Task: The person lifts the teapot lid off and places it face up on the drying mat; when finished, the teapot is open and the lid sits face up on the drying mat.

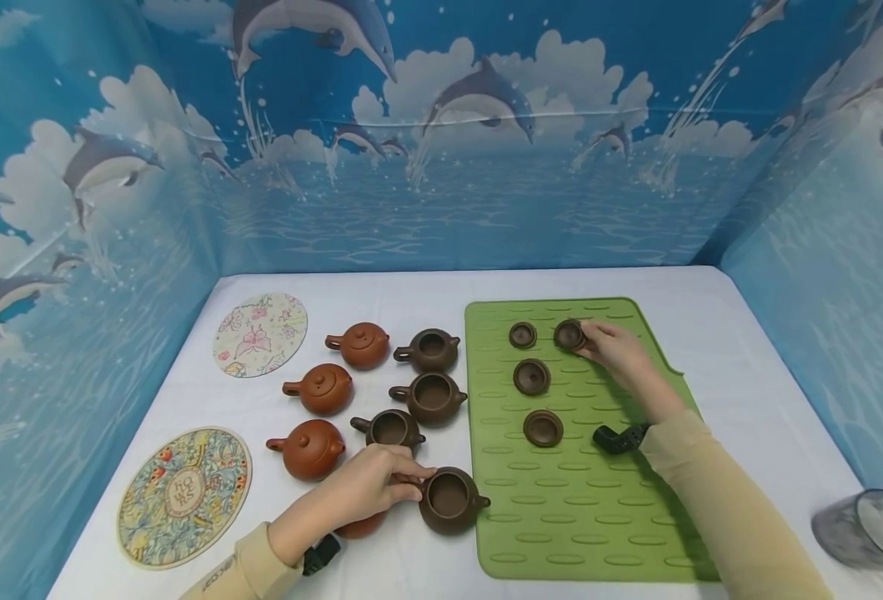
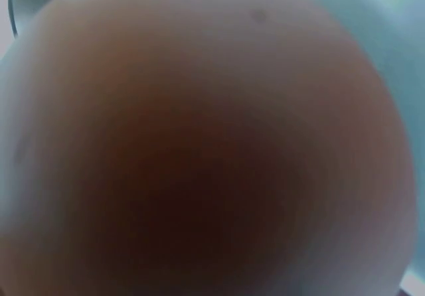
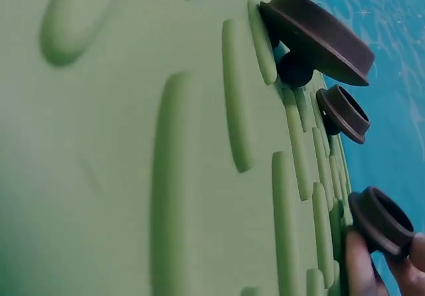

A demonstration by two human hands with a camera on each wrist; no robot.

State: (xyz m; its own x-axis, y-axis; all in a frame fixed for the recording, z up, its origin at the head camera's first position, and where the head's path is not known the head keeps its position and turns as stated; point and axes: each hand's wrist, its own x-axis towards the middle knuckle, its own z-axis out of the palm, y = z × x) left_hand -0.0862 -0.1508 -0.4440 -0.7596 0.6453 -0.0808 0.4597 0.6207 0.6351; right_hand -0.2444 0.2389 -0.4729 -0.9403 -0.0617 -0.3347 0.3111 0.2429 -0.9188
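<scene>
In the head view my left hand (image 1: 379,482) grips the handle side of a dark brown lidless teapot (image 1: 449,500) at the front, its spout pointing right to the green mat. My right hand (image 1: 618,354) pinches a small dark teapot lid (image 1: 569,335) at the mat's far part; the right wrist view shows this lid (image 3: 382,222) between fingers, hollow side up. Beside it on the mat lie a small lid (image 1: 522,335), a middle lid (image 1: 532,377) and a nearer lid (image 1: 543,427). Blurred reddish brown roundness fills the left wrist view.
Dark open teapots (image 1: 432,398) line the mat's (image 1: 599,533) left edge. Left of them stand lidded reddish teapots (image 1: 321,389), one partly hidden under my left arm. A butterfly-patterned round mat (image 1: 260,335) and a colourful round mat (image 1: 184,497) lie farther left. A clear glass (image 1: 869,529) is at right.
</scene>
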